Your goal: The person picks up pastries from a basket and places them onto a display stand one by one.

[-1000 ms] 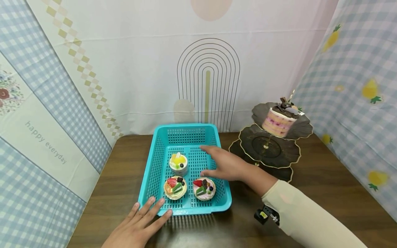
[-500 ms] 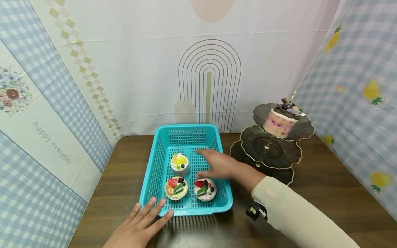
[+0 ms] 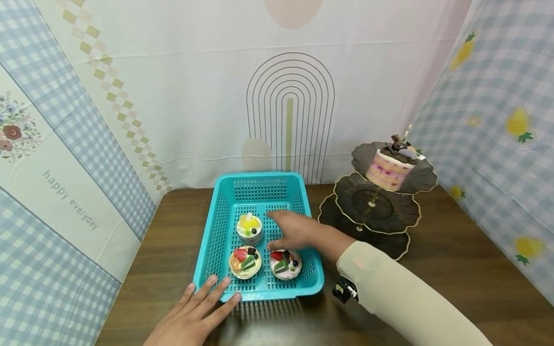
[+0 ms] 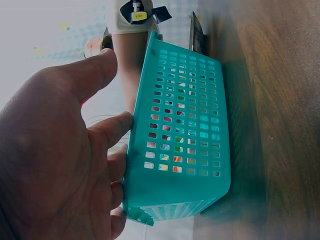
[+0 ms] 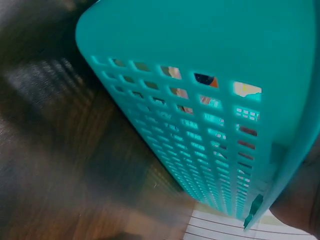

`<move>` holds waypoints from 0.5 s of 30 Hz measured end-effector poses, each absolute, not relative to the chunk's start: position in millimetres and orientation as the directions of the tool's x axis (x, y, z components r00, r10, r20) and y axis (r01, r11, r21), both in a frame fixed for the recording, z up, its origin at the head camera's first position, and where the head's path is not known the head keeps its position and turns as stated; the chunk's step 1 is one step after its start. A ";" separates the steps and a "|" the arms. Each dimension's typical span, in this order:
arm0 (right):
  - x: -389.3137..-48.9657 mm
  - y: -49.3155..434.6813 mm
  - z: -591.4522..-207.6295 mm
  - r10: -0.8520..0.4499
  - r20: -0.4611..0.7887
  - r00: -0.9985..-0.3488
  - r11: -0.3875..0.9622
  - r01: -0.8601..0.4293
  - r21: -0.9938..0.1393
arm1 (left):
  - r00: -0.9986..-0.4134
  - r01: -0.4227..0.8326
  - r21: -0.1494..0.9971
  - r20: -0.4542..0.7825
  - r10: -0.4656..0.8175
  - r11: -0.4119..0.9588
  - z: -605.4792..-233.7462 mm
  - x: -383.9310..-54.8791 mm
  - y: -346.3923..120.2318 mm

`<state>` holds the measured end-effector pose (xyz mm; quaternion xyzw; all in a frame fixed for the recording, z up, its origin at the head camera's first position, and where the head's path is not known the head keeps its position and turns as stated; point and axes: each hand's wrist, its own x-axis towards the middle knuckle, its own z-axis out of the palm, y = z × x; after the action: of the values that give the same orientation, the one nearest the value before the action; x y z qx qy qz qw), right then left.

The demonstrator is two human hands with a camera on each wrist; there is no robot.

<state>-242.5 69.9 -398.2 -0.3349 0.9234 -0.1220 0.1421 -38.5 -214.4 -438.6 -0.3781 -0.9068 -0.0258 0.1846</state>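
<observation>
My left hand point(image 3: 195, 307) lies with spread, fairly straight fingers at the near left corner of a turquoise plastic basket point(image 3: 277, 294). In the left wrist view its fingertips meet the rim. My right hand point(image 3: 294, 230) reaches over the right side into the basket, thumb and fingers apart, nothing between them. Left of its fingertips stands a small cup cake with yellow fruit point(image 3: 249, 228). Nearer to me sit two fruit-topped cupcakes, one cream point(image 3: 245, 263) and one pink point(image 3: 285, 265) below my right thumb. The right wrist view mostly shows the basket's side wall point(image 5: 200, 30).
Right of the basket rises a dark, gold-edged tiered stand point(image 3: 376, 206), a chocolate-topped layer cake point(image 3: 391, 170) on its top tier. A wooden table point(image 3: 169, 250) carries everything. Patterned cloths point(image 3: 195, 105) hang behind and at both sides.
My right hand has moved left, farther into the basket toward the yellow-topped cup cake. My left hand has stayed at the rim, and the cakes have not moved.
</observation>
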 end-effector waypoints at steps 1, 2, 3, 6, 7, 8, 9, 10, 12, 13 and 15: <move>-243.5 68.0 -398.5 -0.651 -0.184 -0.736 0.748 -0.582 -0.318 | -0.647 0.694 -0.092 0.354 0.675 0.714 -438.6 -38.4 -214.5; -244.4 66.0 -398.4 -0.651 -0.186 -0.736 0.749 -0.584 -0.314 | -0.648 0.693 -0.091 0.355 0.674 0.715 -438.8 -38.5 -214.7; -245.2 64.0 -398.4 -0.651 -0.186 -0.736 0.750 -0.584 -0.311 | -0.649 0.692 -0.090 0.355 0.673 0.716 -439.0 -38.6 -214.9; -247.1 58.4 -399.1 -0.648 -0.192 -0.737 0.752 -0.582 -0.309 | -0.647 0.695 -0.089 0.356 0.674 0.714 -439.4 -38.5 -215.4; -247.6 56.8 -399.5 -0.647 -0.193 -0.738 0.754 -0.580 -0.309 | -0.645 0.696 -0.090 0.357 0.675 0.712 -439.6 -38.6 -215.6; -247.9 55.3 -399.9 -0.644 -0.196 -0.740 0.756 -0.577 -0.308 | -0.644 0.697 -0.091 0.358 0.676 0.712 -439.8 -38.7 -215.6; -248.3 54.1 -400.7 -0.640 -0.199 -0.742 0.760 -0.572 -0.309 | -0.642 0.698 -0.090 0.358 0.677 0.710 -439.9 -38.7 -215.6; -248.6 53.2 -401.5 -0.636 -0.203 -0.745 0.763 -0.567 -0.310 | -0.640 0.700 -0.091 0.359 0.679 0.708 -440.2 -38.8 -215.7; -249.6 51.6 -403.3 -0.627 -0.211 -0.750 0.771 -0.558 -0.308 | -0.638 0.701 -0.093 0.361 0.680 0.707 -440.8 -39.1 -215.8; -250.1 50.9 -404.2 -0.623 -0.214 -0.752 0.774 -0.553 -0.308 | -0.638 0.701 -0.092 0.362 0.680 0.707 -440.7 -39.2 -215.9; -251.5 49.6 -406.4 -0.619 -0.216 -0.755 0.778 -0.551 -0.302 | -0.636 0.702 -0.091 0.364 0.680 0.706 -440.8 -39.2 -215.9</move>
<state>-251.5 49.6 -406.4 -0.3145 0.9302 -0.1105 0.1535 -39.2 -215.9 -440.8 -0.3821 -0.9041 -0.0296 0.1890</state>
